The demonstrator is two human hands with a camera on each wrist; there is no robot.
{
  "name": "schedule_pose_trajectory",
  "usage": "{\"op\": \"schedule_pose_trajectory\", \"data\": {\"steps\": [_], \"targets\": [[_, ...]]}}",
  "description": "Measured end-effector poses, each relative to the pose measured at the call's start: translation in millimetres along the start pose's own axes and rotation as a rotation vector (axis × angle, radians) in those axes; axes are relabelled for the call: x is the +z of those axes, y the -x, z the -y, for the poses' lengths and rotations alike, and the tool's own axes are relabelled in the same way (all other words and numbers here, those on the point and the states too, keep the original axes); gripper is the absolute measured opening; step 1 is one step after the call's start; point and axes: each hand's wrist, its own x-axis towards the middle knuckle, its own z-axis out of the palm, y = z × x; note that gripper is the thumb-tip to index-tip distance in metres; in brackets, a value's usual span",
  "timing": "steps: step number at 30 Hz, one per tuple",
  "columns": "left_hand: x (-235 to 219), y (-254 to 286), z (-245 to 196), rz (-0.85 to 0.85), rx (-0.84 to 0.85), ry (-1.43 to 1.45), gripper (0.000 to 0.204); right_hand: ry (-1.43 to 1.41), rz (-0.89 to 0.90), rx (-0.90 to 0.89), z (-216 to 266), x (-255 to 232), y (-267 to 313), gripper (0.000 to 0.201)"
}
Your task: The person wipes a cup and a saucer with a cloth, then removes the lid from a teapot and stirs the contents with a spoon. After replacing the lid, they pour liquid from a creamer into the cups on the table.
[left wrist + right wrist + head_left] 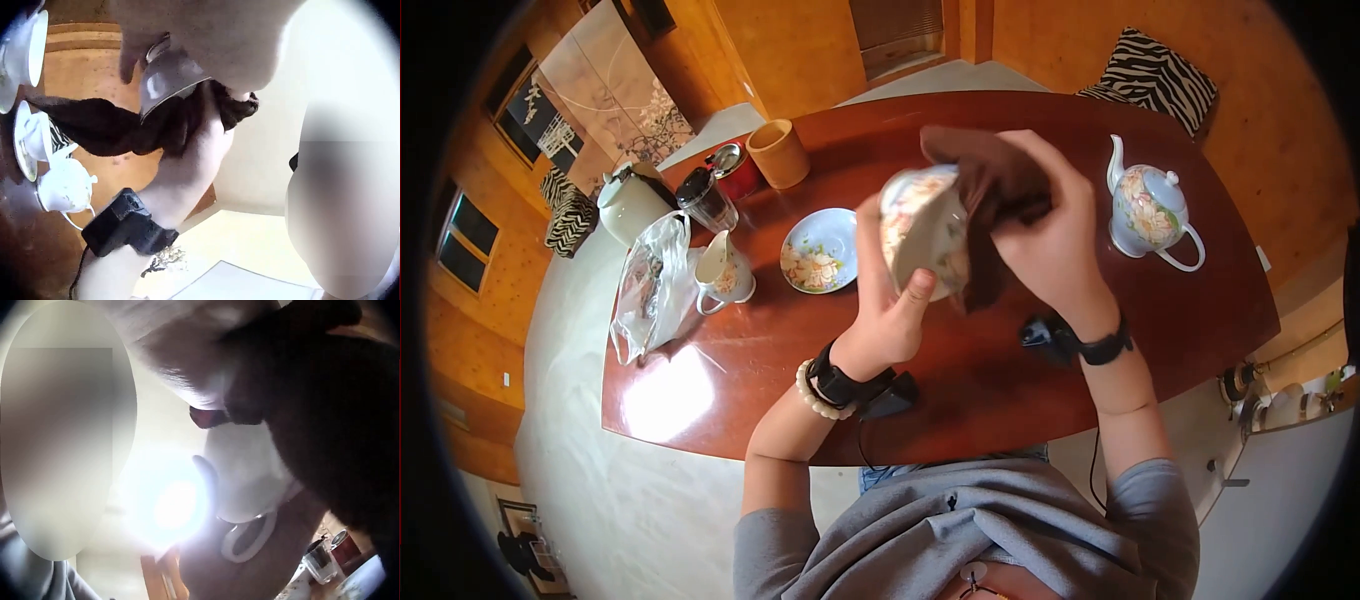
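Observation:
My left hand [887, 325] grips a white teacup [920, 235] with a flower pattern, raised over the table and tipped on its side. Its handle shows in the right wrist view beside the left hand's fingers. In my right hand [1055, 235] is a dark brown cloth [990, 180], bunched at the cup's mouth. A long end of the cloth [94, 125] hangs away from the hand in the left wrist view. The cloth hides part of the cup's inside and most of the right fingers.
A floral saucer [820, 250] lies left of the hands, near a creamer jug [725, 275] and a plastic bag [655, 285]. Behind stand a wooden canister [778, 153], red tin [735, 172], glass jar [705, 200] and pale pot [635, 205]. A floral teapot [1150, 210] stands right.

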Motion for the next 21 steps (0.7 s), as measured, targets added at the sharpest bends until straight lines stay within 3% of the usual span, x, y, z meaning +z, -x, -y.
{"op": "schedule_pose_trajectory", "data": {"steps": [1, 2, 4, 6, 10, 13, 16, 17, 19, 21], "targets": [[5, -2, 3, -0.083, 0.060, -0.026, 0.082, -0.239, -0.030, -0.030, -16, 6, 0, 0.039], [10, -4, 9, -0.169, 0.120, -0.050, 0.084, -0.442, -0.108, 0.113, -24, 21, 2, 0.032], [10, -13, 25, -0.160, 0.331, -0.264, 0.089, -0.713, -0.190, 0.456, -23, 34, 9, 0.029], [15, -10, 24, -0.210, 0.293, -0.405, 0.091, -0.821, -0.142, 0.519, -29, 30, 9, 0.029], [14, -6, 35, -0.178, 0.261, -0.340, 0.089, -0.864, -0.047, 0.597, -34, 15, 8, 0.030], [16, -5, 38, -0.191, 0.301, -0.401, 0.087, -0.857, -0.179, 0.491, -35, 26, 14, 0.028], [16, -6, 39, -0.224, 0.347, -0.494, 0.086, -1.049, -0.182, 0.717, -37, 39, 25, 0.027], [12, -7, 37, -0.204, 0.373, -0.595, 0.087, -1.028, -0.173, 0.662, -33, 43, 28, 0.027], [7, -6, 40, -0.207, 0.416, -0.645, 0.089, -1.063, -0.071, 0.805, -28, 40, 31, 0.028], [5, -12, 43, -0.177, 0.504, -0.608, 0.093, -1.117, 0.021, 0.840, -21, 36, 28, 0.031]]}}
